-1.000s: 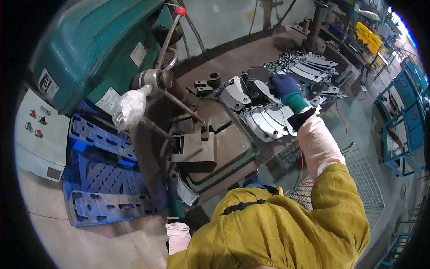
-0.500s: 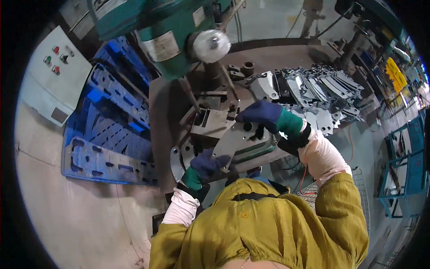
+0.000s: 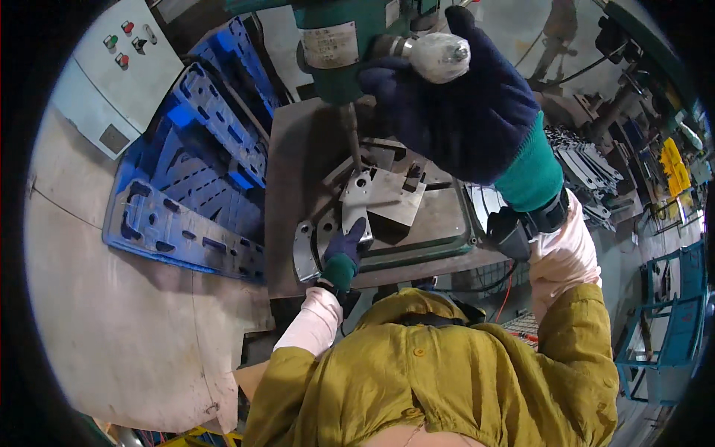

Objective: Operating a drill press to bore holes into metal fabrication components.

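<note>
My left hand [image 3: 344,247], in a dark blue glove with a green cuff, grips the near end of a shiny metal plate [image 3: 357,195]. The plate's far end, with a round hole, lies at a steel fixture block [image 3: 396,200], just under the spindle tip [image 3: 353,138] of a green drilling machine [image 3: 335,71]. My right hand [image 3: 465,112], gloved the same way, is raised at the machine's plastic-wrapped knob [image 3: 441,58]. Its fingers are spread to either side of the knob; whether they touch it I cannot tell.
Curved metal plates [image 3: 304,253] lie at the worktable's [image 3: 287,171] left edge. More plates [image 3: 588,167] are heaped beyond my right forearm. Blue plastic pallets [image 3: 197,231] and a control box [image 3: 112,71] with buttons stand at left. A blue rack [image 3: 663,305] is at right.
My right hand has left the metal plate and risen to the wrapped knob. The plate has turned and moved from in front of me to under the spindle, with my left hand still on it.
</note>
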The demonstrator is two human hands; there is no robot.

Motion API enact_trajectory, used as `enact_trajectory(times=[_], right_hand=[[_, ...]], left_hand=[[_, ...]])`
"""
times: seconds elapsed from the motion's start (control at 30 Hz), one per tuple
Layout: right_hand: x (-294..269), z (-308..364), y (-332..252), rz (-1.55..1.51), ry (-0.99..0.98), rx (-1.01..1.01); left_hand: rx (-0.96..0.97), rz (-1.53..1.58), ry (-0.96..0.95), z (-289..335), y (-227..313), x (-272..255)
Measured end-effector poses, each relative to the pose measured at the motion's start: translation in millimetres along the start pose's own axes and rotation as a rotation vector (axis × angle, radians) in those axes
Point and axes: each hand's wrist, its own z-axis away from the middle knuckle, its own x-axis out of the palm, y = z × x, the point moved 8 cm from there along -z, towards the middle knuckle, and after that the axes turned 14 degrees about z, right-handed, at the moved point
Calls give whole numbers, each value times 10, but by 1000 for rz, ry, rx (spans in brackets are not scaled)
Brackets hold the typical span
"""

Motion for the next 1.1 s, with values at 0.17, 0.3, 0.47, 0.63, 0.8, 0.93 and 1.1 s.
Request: enact_trajectory(times=[0.17, 0.3, 0.47, 0.63, 0.8, 0.93, 1.1], right_hand=[[94, -118, -21, -59, 47, -1], [51, -166, -23, 11, 126, -22], [-84, -87, -52, -29, 194, -7], [-354, 40, 185, -37, 278, 25], [-722, 250, 455, 386, 384, -75], [-901, 252, 639, 275, 323, 137], [-842, 195, 424, 1895, 76, -373]], left_hand=[[89, -242, -11, -157, 149, 113], [-47, -33, 22, -152, 211, 211], [-123, -16, 12, 27, 406, 329], [-97, 181, 66, 35, 438, 376], [138, -83, -47, 20, 491, 309], [48, -107, -24, -8, 468, 290], [-86, 171, 118, -14, 369, 317]])
